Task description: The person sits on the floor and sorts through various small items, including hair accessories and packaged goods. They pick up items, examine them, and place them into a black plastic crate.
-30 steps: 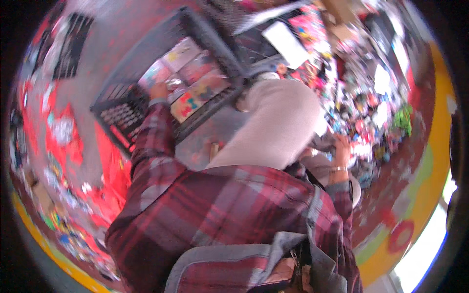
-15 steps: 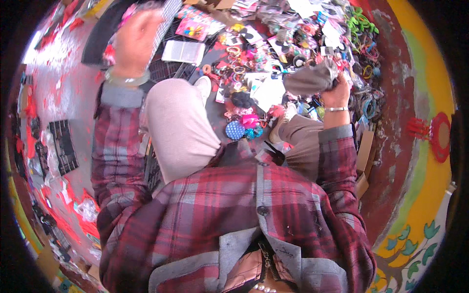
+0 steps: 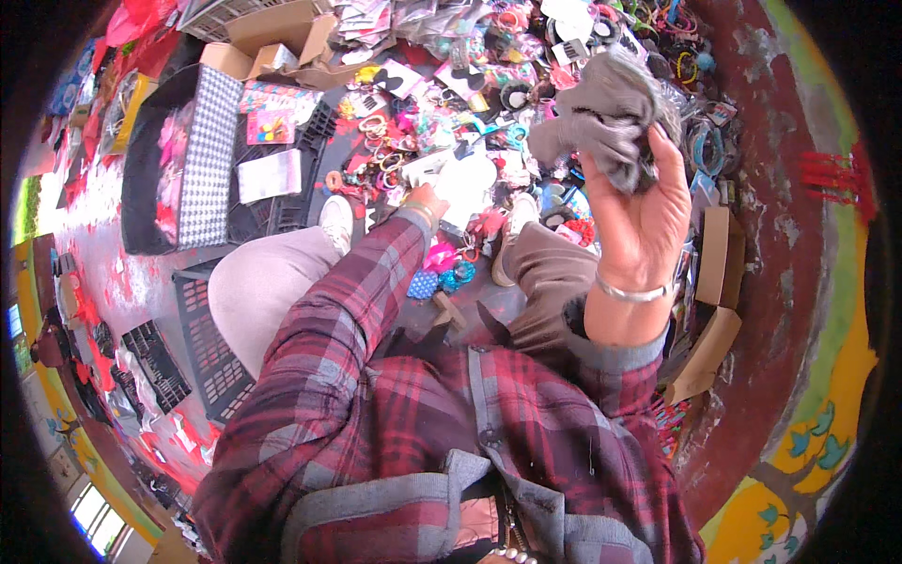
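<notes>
Raised at the right, my right hand (image 3: 639, 221) pinches a crumpled grey cloth glove (image 3: 615, 108) between thumb and fingers; loose finger-like parts hang from it. My left hand (image 3: 427, 199) is low over the pile of small goods, beside a bright white card (image 3: 470, 179). Its fingers look curled, but their tips are hidden, so what they grip does not show. Near that hand lie a pink hair scrunchie (image 3: 440, 257), a blue dotted one (image 3: 423, 284) and a teal one (image 3: 458, 274).
At the left stands a black bin with a checked side (image 3: 209, 141), holding pink items. A white packet (image 3: 270, 176) lies on black crates. An open cardboard box (image 3: 282, 38) is at the back; cardboard flaps (image 3: 714, 254) stand at the right. Hair ties and packaged accessories cover the floor.
My left hand has come from the bin at the left across to the pile in the middle. My right hand has lifted the grey glove higher and turned palm up. The view has shifted.
</notes>
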A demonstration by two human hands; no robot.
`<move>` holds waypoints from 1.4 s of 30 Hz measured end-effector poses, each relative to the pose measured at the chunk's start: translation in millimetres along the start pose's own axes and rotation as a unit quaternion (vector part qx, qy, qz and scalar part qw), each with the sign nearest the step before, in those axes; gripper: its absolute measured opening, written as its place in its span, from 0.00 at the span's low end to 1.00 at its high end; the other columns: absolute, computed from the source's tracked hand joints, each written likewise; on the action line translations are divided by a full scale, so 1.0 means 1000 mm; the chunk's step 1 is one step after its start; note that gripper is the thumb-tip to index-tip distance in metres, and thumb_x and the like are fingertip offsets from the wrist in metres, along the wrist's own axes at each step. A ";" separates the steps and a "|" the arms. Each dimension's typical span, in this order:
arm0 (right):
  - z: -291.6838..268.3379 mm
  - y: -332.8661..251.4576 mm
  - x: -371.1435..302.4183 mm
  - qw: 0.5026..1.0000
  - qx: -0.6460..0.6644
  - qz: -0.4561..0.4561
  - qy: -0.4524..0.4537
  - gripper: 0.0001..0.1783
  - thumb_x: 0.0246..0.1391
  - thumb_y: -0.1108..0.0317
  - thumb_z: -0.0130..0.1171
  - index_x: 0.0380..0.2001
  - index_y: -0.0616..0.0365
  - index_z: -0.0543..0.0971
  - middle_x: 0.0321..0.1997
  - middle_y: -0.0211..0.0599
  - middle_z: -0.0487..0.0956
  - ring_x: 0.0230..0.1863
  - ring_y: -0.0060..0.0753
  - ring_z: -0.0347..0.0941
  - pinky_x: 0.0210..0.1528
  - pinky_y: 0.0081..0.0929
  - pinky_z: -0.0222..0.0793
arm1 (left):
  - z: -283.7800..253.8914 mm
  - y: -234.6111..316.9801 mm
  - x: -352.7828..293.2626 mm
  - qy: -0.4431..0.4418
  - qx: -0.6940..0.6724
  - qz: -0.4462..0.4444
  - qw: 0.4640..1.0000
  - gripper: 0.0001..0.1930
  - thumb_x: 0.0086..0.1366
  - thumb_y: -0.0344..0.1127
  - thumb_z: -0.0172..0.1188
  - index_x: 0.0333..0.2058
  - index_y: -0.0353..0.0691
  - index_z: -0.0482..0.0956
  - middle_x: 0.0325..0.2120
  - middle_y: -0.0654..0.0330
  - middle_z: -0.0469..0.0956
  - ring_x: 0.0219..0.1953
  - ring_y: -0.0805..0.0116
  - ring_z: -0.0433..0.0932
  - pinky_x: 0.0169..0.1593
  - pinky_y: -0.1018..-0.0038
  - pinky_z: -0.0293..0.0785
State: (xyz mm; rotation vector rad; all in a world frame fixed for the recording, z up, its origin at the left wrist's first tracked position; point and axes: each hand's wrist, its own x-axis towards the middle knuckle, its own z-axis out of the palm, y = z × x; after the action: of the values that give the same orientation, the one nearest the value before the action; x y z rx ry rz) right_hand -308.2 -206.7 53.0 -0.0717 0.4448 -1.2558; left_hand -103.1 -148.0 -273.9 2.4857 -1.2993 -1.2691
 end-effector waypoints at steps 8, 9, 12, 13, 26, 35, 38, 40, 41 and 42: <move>-0.005 -0.008 0.010 0.995 0.053 0.078 0.041 0.16 0.49 0.70 0.52 0.44 0.55 0.73 0.46 0.37 0.74 0.51 0.38 0.67 0.54 0.46 0.58 | 0.018 0.006 0.031 0.041 0.056 -0.058 0.996 0.38 0.41 0.43 0.67 0.49 0.34 0.61 0.44 0.44 0.70 0.48 0.50 0.69 0.52 0.62 0.64; -0.006 -0.006 0.009 0.995 0.048 0.079 0.041 0.15 0.49 0.70 0.52 0.43 0.55 0.74 0.45 0.36 0.75 0.50 0.38 0.68 0.53 0.45 0.59 | 0.019 0.006 0.036 0.032 0.059 -0.061 0.996 0.37 0.41 0.43 0.67 0.49 0.34 0.61 0.44 0.44 0.70 0.49 0.49 0.69 0.53 0.62 0.64; -0.004 0.003 0.014 0.994 0.006 0.080 0.074 0.14 0.48 0.69 0.53 0.41 0.54 0.74 0.43 0.35 0.76 0.47 0.37 0.70 0.50 0.44 0.61 | 0.025 0.008 0.044 0.042 0.035 -0.052 0.997 0.33 0.43 0.39 0.64 0.48 0.34 0.61 0.43 0.44 0.71 0.48 0.49 0.69 0.52 0.62 0.65; -0.004 0.005 0.014 0.993 -0.021 0.076 0.083 0.14 0.48 0.70 0.54 0.41 0.54 0.74 0.43 0.34 0.76 0.45 0.36 0.71 0.50 0.44 0.62 | 0.040 0.002 0.051 0.054 0.039 -0.055 0.996 0.32 0.43 0.38 0.64 0.48 0.34 0.62 0.42 0.45 0.72 0.47 0.49 0.70 0.51 0.62 0.66; -0.024 0.018 0.031 0.988 -0.117 0.006 0.099 0.16 0.49 0.73 0.50 0.44 0.57 0.71 0.44 0.37 0.75 0.47 0.38 0.69 0.50 0.43 0.64 | -0.005 -0.013 0.031 0.038 -0.258 0.120 0.958 0.12 0.45 0.27 0.58 0.32 0.33 0.75 0.26 0.57 0.77 0.30 0.68 0.75 0.36 0.74 0.70; -0.037 0.043 0.049 0.955 -0.276 0.105 0.016 0.17 0.54 0.58 0.50 0.41 0.59 0.72 0.31 0.34 0.75 0.27 0.25 0.71 0.25 0.26 0.66 | -0.201 0.054 -0.123 0.454 -0.013 0.566 0.688 0.14 0.46 0.23 0.54 0.34 0.40 0.74 0.32 0.55 0.76 0.39 0.57 0.75 0.45 0.66 0.69; -0.020 0.062 0.029 0.922 -0.314 0.204 -0.101 0.25 0.50 0.49 0.54 0.43 0.59 0.73 0.38 0.35 0.76 0.38 0.27 0.72 0.38 0.29 0.70 | -0.245 0.052 -0.183 0.480 0.077 0.592 0.642 0.14 0.41 0.21 0.55 0.32 0.37 0.75 0.38 0.56 0.75 0.46 0.57 0.71 0.52 0.61 0.65; -0.023 0.073 0.024 0.900 -0.344 0.210 -0.164 0.24 0.52 0.55 0.54 0.47 0.61 0.70 0.42 0.35 0.75 0.45 0.28 0.71 0.44 0.29 0.69 | -0.256 0.046 -0.199 0.486 0.093 0.603 0.626 0.14 0.41 0.19 0.54 0.31 0.36 0.76 0.38 0.56 0.75 0.47 0.56 0.71 0.52 0.61 0.64; -0.017 0.080 0.017 0.904 -0.337 0.213 -0.155 0.19 0.52 0.66 0.55 0.46 0.61 0.71 0.42 0.34 0.75 0.43 0.26 0.72 0.43 0.26 0.70 | -0.257 0.038 -0.202 0.487 0.086 0.605 0.624 0.14 0.42 0.19 0.54 0.31 0.36 0.76 0.38 0.55 0.75 0.47 0.55 0.71 0.53 0.61 0.64; -0.008 0.086 0.011 0.902 -0.323 0.240 -0.158 0.15 0.49 0.69 0.57 0.42 0.60 0.73 0.38 0.32 0.76 0.39 0.25 0.73 0.40 0.22 0.70 | -0.258 0.031 -0.204 0.488 0.079 0.608 0.621 0.14 0.42 0.18 0.54 0.31 0.35 0.76 0.38 0.55 0.75 0.47 0.55 0.71 0.53 0.62 0.64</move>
State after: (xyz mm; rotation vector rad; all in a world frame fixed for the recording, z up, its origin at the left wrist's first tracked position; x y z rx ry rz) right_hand -230.9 -187.6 17.1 -0.6824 0.5403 -0.5530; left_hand -7.1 -100.9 38.5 1.1277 -1.9371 0.4796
